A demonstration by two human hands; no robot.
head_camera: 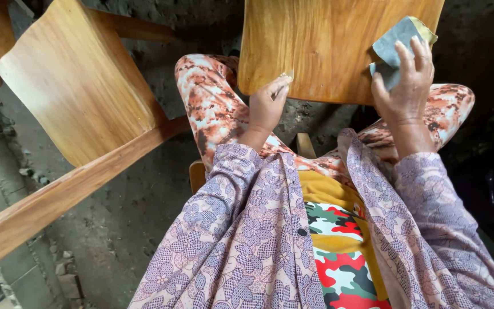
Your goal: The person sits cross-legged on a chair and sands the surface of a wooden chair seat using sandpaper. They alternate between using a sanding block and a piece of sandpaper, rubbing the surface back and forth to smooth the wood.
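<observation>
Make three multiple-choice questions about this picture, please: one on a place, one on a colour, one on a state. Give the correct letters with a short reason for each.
1. Where does the right hand press the folded abrasive sheet?
A. On the right part of the wooden panel
B. On the ground
C. On the chair at the left

2. What colour is the sheet's outer face?
A. Red
B. Grey-blue
C. Black

3. How is the left hand placed?
A. Hanging free in the air
B. Resting flat on the knee
C. Gripping the near edge of the panel

Answers:
1 A, the hand and sheet lie on the wooden panel near its right side.
2 B, the face is grey-blue, with a yellowish backing at the fold.
3 C, its fingers curl around the panel's lower edge.
</observation>
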